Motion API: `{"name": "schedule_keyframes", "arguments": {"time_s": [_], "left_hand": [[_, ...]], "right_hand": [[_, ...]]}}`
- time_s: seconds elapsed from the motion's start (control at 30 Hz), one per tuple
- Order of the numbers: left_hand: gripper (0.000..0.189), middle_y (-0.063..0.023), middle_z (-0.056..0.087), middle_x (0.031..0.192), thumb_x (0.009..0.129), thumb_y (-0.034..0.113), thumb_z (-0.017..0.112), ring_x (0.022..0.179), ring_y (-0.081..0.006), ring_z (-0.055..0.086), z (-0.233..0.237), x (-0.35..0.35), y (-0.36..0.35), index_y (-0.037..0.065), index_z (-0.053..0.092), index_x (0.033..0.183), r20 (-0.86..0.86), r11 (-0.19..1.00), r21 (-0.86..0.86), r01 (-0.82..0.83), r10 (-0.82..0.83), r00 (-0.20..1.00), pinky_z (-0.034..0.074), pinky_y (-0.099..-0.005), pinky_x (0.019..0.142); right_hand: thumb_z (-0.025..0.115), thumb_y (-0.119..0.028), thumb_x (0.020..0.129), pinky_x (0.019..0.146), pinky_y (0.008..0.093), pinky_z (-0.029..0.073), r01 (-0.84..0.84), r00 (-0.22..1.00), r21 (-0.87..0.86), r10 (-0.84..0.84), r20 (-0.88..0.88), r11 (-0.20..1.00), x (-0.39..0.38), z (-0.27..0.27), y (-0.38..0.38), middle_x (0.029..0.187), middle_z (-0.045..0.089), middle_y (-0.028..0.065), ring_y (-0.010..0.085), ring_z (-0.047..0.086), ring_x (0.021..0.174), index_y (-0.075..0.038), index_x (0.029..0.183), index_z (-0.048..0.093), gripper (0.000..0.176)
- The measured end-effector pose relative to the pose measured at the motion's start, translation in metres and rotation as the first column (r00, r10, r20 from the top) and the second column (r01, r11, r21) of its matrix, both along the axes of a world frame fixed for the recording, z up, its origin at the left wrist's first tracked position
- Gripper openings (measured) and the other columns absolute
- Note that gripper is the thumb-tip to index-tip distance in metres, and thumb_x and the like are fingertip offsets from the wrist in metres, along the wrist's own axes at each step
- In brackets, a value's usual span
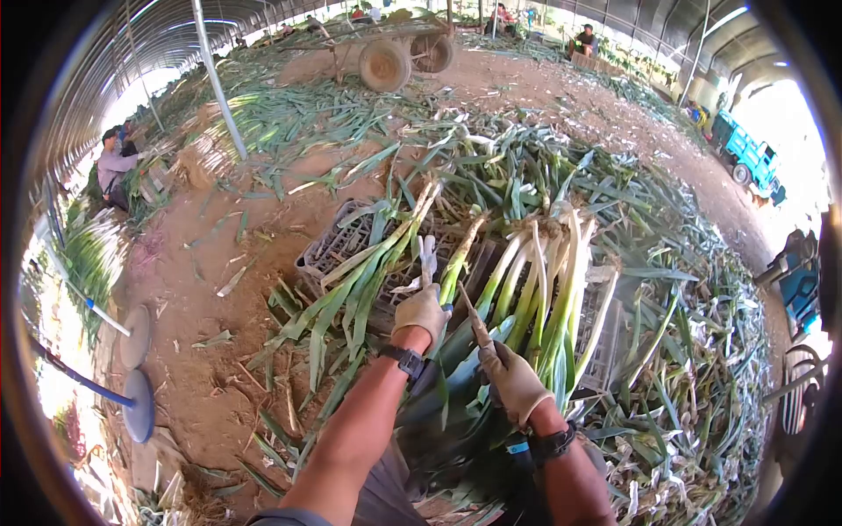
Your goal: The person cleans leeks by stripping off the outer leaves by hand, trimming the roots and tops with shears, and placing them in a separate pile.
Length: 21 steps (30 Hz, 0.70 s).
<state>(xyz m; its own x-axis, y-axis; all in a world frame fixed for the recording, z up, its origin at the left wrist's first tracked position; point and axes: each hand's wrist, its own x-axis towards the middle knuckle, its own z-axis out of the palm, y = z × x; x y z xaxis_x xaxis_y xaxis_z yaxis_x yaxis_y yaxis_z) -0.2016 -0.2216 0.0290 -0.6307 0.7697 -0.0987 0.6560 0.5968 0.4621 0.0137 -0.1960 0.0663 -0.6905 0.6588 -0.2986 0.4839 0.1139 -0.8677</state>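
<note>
My left hand [423, 316], in a pale glove, is closed around a leek [458, 261] whose root end points up and away. My right hand [513, 377], also gloved, grips the wooden handle of a knife [474, 321], its thin blade pointing up and left towards that leek. Just right of the knife lies a bunch of leeks [548, 298] with thick white stems and roots at the far end. More leeks [373, 263] rest to the left, over a grey plastic crate [313, 263]. Another crate part [603, 337] shows under the bunch at the right.
Loose green leaves [702, 368] cover the ground at the right. A two-wheeled cart [384, 65] stands at the far side. One person [117, 168] sits at the left, another [586, 41] at the back. A metal pole [217, 83] and a blue three-wheeler [744, 151] are farther off.
</note>
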Motion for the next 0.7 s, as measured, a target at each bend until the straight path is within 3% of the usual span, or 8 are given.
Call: {"name": "schedule_keyframes", "arguments": {"time_s": [0.1, 0.2, 0.33, 0.43, 0.47, 0.57, 0.63, 0.7], "left_hand": [[0.054, -0.0181, 0.071, 0.098, 0.084, 0.031, 0.073, 0.095, -0.0361, 0.069, 0.013, 0.007, 0.002, 0.009, 0.055, 0.130, -0.024, 0.999, -0.014, 0.053, -0.053, 0.998, 0.054, -0.0469, 0.080], [0.053, -0.0170, 0.072, 0.099, 0.083, 0.033, 0.075, 0.095, -0.0358, 0.069, 0.002, 0.022, 0.001, 0.010, 0.053, 0.124, -0.165, 0.982, 0.035, 0.187, -0.178, 0.970, 0.053, -0.0470, 0.082], [0.054, -0.0181, 0.071, 0.106, 0.082, 0.034, 0.076, 0.101, -0.0366, 0.068, -0.007, 0.028, 0.003, 0.009, 0.054, 0.124, 0.060, 0.950, -0.121, 0.289, -0.283, 0.957, 0.052, -0.0470, 0.087], [0.054, -0.0190, 0.071, 0.106, 0.082, 0.035, 0.076, 0.102, -0.0371, 0.067, -0.011, 0.030, -0.002, 0.009, 0.055, 0.124, 0.048, 0.957, -0.073, 0.280, -0.277, 0.960, 0.052, -0.0467, 0.087], [0.038, -0.0184, 0.069, 0.113, 0.086, 0.025, 0.069, 0.105, -0.0348, 0.067, 0.000, 0.032, -0.009, 0.007, 0.059, 0.117, 0.052, 0.955, -0.069, 0.289, -0.286, 0.957, 0.054, -0.0457, 0.087], [0.036, -0.0185, 0.070, 0.109, 0.086, 0.026, 0.069, 0.103, -0.0347, 0.068, -0.003, 0.030, -0.010, 0.007, 0.059, 0.115, 0.070, 0.956, -0.120, 0.266, -0.259, 0.963, 0.055, -0.0454, 0.085], [0.036, -0.0183, 0.071, 0.107, 0.086, 0.026, 0.069, 0.102, -0.0345, 0.069, 0.008, 0.032, -0.018, 0.006, 0.059, 0.115, 0.055, 0.952, -0.116, 0.283, -0.278, 0.959, 0.055, -0.0453, 0.084], [0.037, -0.0182, 0.071, 0.105, 0.086, 0.026, 0.069, 0.100, -0.0344, 0.069, 0.008, 0.032, -0.020, 0.006, 0.059, 0.115, 0.040, 0.948, -0.113, 0.298, -0.295, 0.955, 0.055, -0.0452, 0.084]], "right_hand": [[0.048, -0.041, 0.102, 0.087, 0.0378, 0.048, 0.099, 0.995, -0.077, -0.099, -0.002, 0.992, 0.004, 0.005, -0.007, 0.103, 0.067, 0.0198, 0.0321, 0.065, 0.096, 0.004, 0.129, 0.053, 0.052], [0.046, -0.044, 0.102, 0.086, 0.0408, 0.049, 0.132, 0.989, 0.050, -0.135, 0.061, 0.990, 0.004, -0.004, -0.010, 0.104, 0.068, 0.0232, 0.0369, 0.066, 0.100, 0.004, 0.129, 0.053, 0.056], [0.045, -0.046, 0.100, 0.085, 0.0448, 0.050, 0.135, 0.974, 0.161, -0.161, 0.161, 0.978, 0.007, -0.016, -0.003, 0.103, 0.068, 0.0264, 0.0409, 0.066, 0.099, 0.004, 0.128, 0.054, 0.058], [0.045, -0.048, 0.100, 0.082, 0.0457, 0.051, 0.104, 0.961, 0.213, -0.154, 0.231, 0.971, 0.005, -0.010, 0.004, 0.100, 0.068, 0.0270, 0.0417, 0.067, 0.094, 0.004, 0.126, 0.055, 0.059], [0.043, -0.049, 0.100, 0.083, 0.0458, 0.051, 0.089, 0.952, 0.260, -0.159, 0.261, 0.961, 0.003, -0.015, 0.012, 0.101, 0.068, 0.0276, 0.0418, 0.067, 0.095, 0.004, 0.125, 0.055, 0.060], [0.039, -0.053, 0.100, 0.088, 0.0471, 0.050, 0.099, 0.941, 0.225, -0.165, 0.296, 0.969, -0.010, -0.003, 0.027, 0.106, 0.066, 0.0314, 0.0443, 0.065, 0.102, 0.005, 0.122, 0.057, 0.065], [0.035, -0.056, 0.099, 0.090, 0.0482, 0.049, 0.032, 0.929, 0.386, -0.170, 0.328, 0.922, -0.018, -0.023, 0.050, 0.106, 0.065, 0.0339, 0.0472, 0.063, 0.104, 0.006, 0.121, 0.058, 0.069], [0.033, -0.055, 0.099, 0.092, 0.0483, 0.048, 0.044, 0.936, 0.402, -0.179, 0.303, 0.914, -0.029, -0.017, 0.060, 0.102, 0.066, 0.0342, 0.0487, 0.063, 0.102, 0.006, 0.115, 0.062, 0.070]]}}
